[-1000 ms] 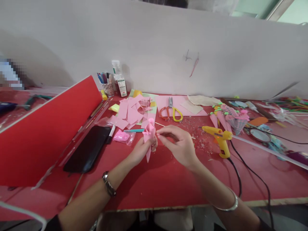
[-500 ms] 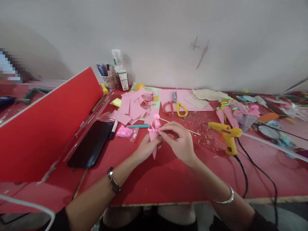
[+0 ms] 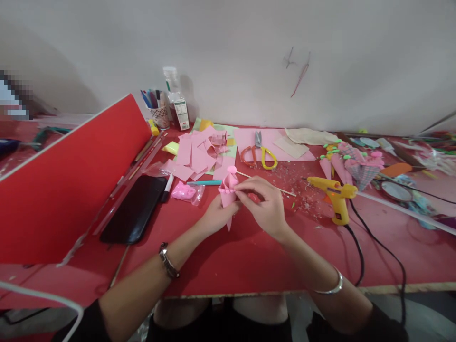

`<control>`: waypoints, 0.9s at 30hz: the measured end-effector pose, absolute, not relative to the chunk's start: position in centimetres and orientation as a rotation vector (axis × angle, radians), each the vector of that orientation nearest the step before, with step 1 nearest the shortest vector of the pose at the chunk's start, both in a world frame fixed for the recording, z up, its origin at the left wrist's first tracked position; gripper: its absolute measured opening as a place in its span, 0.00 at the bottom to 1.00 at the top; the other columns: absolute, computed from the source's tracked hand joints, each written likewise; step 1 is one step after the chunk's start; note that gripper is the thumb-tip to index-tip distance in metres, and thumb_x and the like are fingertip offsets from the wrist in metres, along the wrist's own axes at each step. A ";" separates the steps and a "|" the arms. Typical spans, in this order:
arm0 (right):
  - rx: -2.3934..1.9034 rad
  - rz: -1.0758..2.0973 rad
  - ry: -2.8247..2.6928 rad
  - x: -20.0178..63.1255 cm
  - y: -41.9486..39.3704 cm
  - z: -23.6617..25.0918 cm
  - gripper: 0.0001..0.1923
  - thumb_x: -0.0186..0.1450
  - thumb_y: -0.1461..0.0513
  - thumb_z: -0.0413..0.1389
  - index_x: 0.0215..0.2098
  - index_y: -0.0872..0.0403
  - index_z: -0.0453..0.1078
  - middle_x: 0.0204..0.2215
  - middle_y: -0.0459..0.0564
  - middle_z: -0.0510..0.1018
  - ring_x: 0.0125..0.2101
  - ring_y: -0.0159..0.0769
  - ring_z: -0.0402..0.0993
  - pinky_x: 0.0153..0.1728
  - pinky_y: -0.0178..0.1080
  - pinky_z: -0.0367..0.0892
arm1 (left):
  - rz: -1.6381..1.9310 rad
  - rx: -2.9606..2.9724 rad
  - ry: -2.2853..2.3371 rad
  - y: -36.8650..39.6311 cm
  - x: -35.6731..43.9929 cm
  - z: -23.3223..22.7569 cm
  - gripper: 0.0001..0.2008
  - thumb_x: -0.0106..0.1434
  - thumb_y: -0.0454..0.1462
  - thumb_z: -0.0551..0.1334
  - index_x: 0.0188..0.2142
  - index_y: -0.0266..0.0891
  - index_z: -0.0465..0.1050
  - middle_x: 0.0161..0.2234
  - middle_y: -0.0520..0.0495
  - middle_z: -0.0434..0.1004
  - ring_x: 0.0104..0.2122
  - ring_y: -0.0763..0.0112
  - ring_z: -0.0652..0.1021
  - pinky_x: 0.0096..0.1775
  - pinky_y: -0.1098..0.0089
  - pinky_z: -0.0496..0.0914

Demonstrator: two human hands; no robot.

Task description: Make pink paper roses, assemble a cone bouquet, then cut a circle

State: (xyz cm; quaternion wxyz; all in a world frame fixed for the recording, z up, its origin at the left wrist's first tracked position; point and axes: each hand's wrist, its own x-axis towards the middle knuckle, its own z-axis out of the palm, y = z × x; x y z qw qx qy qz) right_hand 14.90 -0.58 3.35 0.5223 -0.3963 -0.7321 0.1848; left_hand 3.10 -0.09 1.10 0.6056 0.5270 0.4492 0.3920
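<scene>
A pink paper cone points tip down above the red table, its rim edged with small pink balls and a larger pink ball at its top. My left hand is closed around the cone's side. At the rim, the thumb and forefinger of my right hand are pinched together, touching the beaded edge; whether a small bead lies between them is hidden. Beyond the cone lies a turquoise pen, and a thin wooden stick rests behind my right hand. A bag of pink clay lies left of the cone.
Pink paper pieces and scissors lie at the back. A yellow glue gun with a black cord stands right, near several finished cones. Left are a black phone and a leaning red board.
My right fingers stay at the cone's rim with only a slight shift. The whole view has tilted a little, so the table things appear slightly higher.
</scene>
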 end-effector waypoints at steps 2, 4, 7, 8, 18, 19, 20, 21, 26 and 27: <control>-0.931 0.360 -1.794 14.9 -0.6 3.4 0.06 0.57 0.68 0.54 0.30 0.52 0.71 0.26 0.45 0.74 0.28 0.29 0.70 0.30 0.34 0.67 | 0.900 1.214 1.056 -0.1 3.1 1.1 0.08 0.44 0.39 0.55 0.18 0.38 0.56 0.18 0.57 0.55 0.21 0.78 0.59 0.24 0.74 0.55; -0.905 0.284 -1.829 14.9 -0.6 3.4 0.07 0.58 0.68 0.53 0.31 0.53 0.70 0.26 0.46 0.75 0.28 0.29 0.71 0.31 0.34 0.67 | 0.904 1.203 1.061 -0.1 3.0 1.1 0.08 0.44 0.39 0.55 0.18 0.38 0.56 0.18 0.57 0.55 0.21 0.78 0.60 0.24 0.74 0.56; -0.851 0.196 -1.860 14.9 -0.6 3.3 0.08 0.58 0.69 0.52 0.33 0.54 0.70 0.27 0.47 0.75 0.29 0.29 0.71 0.31 0.34 0.67 | 0.924 1.187 1.035 -0.1 3.0 1.3 0.08 0.44 0.40 0.56 0.19 0.38 0.58 0.18 0.57 0.56 0.21 0.78 0.60 0.25 0.74 0.57; -0.835 0.179 -1.863 14.9 -0.6 3.2 0.09 0.58 0.70 0.51 0.34 0.54 0.70 0.27 0.48 0.75 0.29 0.29 0.70 0.31 0.34 0.67 | 0.932 1.185 1.019 -0.1 3.0 1.3 0.08 0.44 0.40 0.56 0.19 0.38 0.58 0.18 0.57 0.56 0.22 0.78 0.61 0.25 0.74 0.57; -0.901 0.241 -1.830 15.4 -0.7 3.0 0.11 0.59 0.71 0.48 0.37 0.54 0.66 0.27 0.47 0.73 0.28 0.28 0.69 0.31 0.33 0.67 | 1.021 1.172 0.851 0.3 2.8 0.2 0.07 0.47 0.39 0.55 0.20 0.38 0.60 0.18 0.56 0.58 0.22 0.77 0.62 0.27 0.72 0.57; -0.927 0.257 -1.808 15.5 -0.6 3.0 0.11 0.59 0.70 0.48 0.37 0.54 0.66 0.26 0.47 0.72 0.27 0.28 0.69 0.30 0.32 0.67 | 1.051 1.149 0.804 0.4 2.8 0.1 0.07 0.47 0.40 0.55 0.19 0.38 0.60 0.19 0.56 0.59 0.22 0.77 0.62 0.27 0.72 0.57; -0.939 0.270 -1.802 15.5 -0.6 2.9 0.10 0.59 0.70 0.48 0.36 0.54 0.66 0.26 0.46 0.71 0.27 0.28 0.68 0.29 0.33 0.67 | 1.080 1.123 0.754 0.6 2.8 0.0 0.08 0.48 0.40 0.54 0.19 0.38 0.61 0.19 0.56 0.59 0.22 0.77 0.62 0.28 0.72 0.58; -0.937 0.283 -1.814 15.6 -0.6 2.9 0.09 0.58 0.70 0.48 0.34 0.54 0.66 0.26 0.47 0.71 0.27 0.29 0.68 0.29 0.33 0.66 | 1.109 1.092 0.713 0.7 2.8 -0.1 0.08 0.48 0.40 0.55 0.20 0.38 0.61 0.19 0.55 0.60 0.23 0.76 0.63 0.28 0.72 0.58; -0.891 0.283 -1.984 15.1 -0.4 2.2 0.06 0.57 0.67 0.52 0.33 0.55 0.67 0.27 0.48 0.70 0.29 0.31 0.67 0.31 0.34 0.66 | 1.200 0.964 0.716 1.1 2.7 0.2 0.09 0.46 0.41 0.56 0.24 0.38 0.64 0.21 0.55 0.64 0.25 0.74 0.66 0.32 0.71 0.62; -0.898 0.257 -2.004 15.1 -0.3 2.0 0.06 0.57 0.67 0.53 0.33 0.55 0.67 0.28 0.49 0.70 0.29 0.31 0.67 0.31 0.34 0.66 | 1.199 0.941 0.739 1.1 2.7 0.2 0.10 0.45 0.42 0.56 0.24 0.38 0.64 0.22 0.54 0.64 0.25 0.73 0.66 0.33 0.71 0.63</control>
